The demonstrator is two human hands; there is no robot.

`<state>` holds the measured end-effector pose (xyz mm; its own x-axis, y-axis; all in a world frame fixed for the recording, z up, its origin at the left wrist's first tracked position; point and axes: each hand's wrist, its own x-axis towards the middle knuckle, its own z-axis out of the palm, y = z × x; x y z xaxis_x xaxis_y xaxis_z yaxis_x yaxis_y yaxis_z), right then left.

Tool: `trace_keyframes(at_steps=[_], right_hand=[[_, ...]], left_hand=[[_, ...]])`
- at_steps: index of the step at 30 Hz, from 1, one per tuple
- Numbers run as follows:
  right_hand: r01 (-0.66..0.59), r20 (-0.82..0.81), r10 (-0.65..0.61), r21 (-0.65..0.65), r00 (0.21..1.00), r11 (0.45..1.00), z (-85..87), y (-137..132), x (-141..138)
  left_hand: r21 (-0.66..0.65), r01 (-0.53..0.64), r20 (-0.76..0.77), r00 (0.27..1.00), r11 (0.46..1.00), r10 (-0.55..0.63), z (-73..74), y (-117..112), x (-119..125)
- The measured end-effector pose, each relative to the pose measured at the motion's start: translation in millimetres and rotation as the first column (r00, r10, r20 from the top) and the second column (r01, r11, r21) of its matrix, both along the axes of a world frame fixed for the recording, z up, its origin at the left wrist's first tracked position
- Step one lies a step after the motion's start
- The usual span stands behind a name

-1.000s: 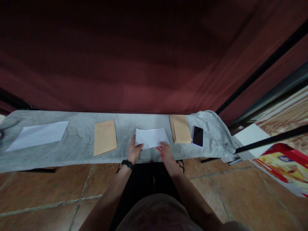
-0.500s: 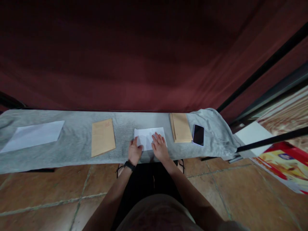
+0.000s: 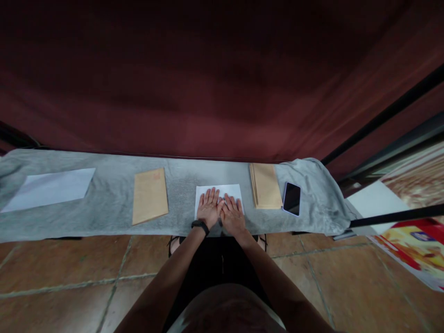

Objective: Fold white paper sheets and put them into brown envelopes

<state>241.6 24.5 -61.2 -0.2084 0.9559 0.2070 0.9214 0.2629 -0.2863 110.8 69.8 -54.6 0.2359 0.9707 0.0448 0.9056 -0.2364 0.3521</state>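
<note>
A white sheet of paper, apparently folded, lies on the grey cloth in front of me. Flat on its left half rests my left hand, fingers stretched out and a dark band at the wrist. My right hand lies flat on the right half, its fingers spread. The two hands meet at the thumbs near the middle of the paper. They cover most of the sheet's lower part. To the left is a single brown envelope, and a stack of brown envelopes lies to the right.
A phone lies right of the envelope stack. More white paper is at the far left. Grey cloth covers the narrow table, with a dark red curtain behind it. A red and yellow box stands at the right.
My left hand has moved from the paper's lower left corner onto its surface, now flat beside my right hand. The view has shifted slightly.
</note>
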Motion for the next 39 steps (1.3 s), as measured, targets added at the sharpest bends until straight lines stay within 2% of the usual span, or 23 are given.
trace_keyframes(at_steps=[5,9,11,16,18,27,33,39], right_hand=[[0.029,-0.009,-0.029,0.004,1.000,1.000,-0.8,0,-1],[0.049,-0.030,-0.049,0.016,0.998,0.999,0.2,3,-1],[0.058,-0.050,-0.057,0.011,0.997,0.998,0.6,10,-4],[-0.057,-0.052,0.057,0.012,0.997,0.998,-1.5,40,-19],[-0.058,-0.040,0.059,0.010,0.997,0.998,-3.8,49,-22],[0.104,-0.042,-0.102,0.035,0.994,0.994,-14.0,60,3],[0.194,-0.039,-0.192,0.068,0.981,0.979,-16.3,53,14],[0.233,-0.001,-0.233,0.085,0.972,0.969,-18.1,41,23]], left_hand=[[0.035,-0.106,-0.042,0.993,0.994,0.108,-4.8,10,-27],[0.057,-0.145,-0.046,0.988,0.988,0.148,-6.5,13,-36],[0.059,-0.142,-0.055,0.988,0.988,0.145,-6.6,12,-36],[0.050,-0.114,-0.055,0.992,0.992,0.116,-4.3,11,-36],[0.036,-0.110,-0.063,0.992,0.993,0.113,-3.2,12,-37],[0.039,-0.123,-0.072,0.989,0.992,0.126,-3.9,12,-36],[0.051,-0.126,-0.110,0.985,0.991,0.131,-3.6,11,-36],[0.053,-0.114,-0.148,0.982,0.992,0.121,-2.3,11,-37]])
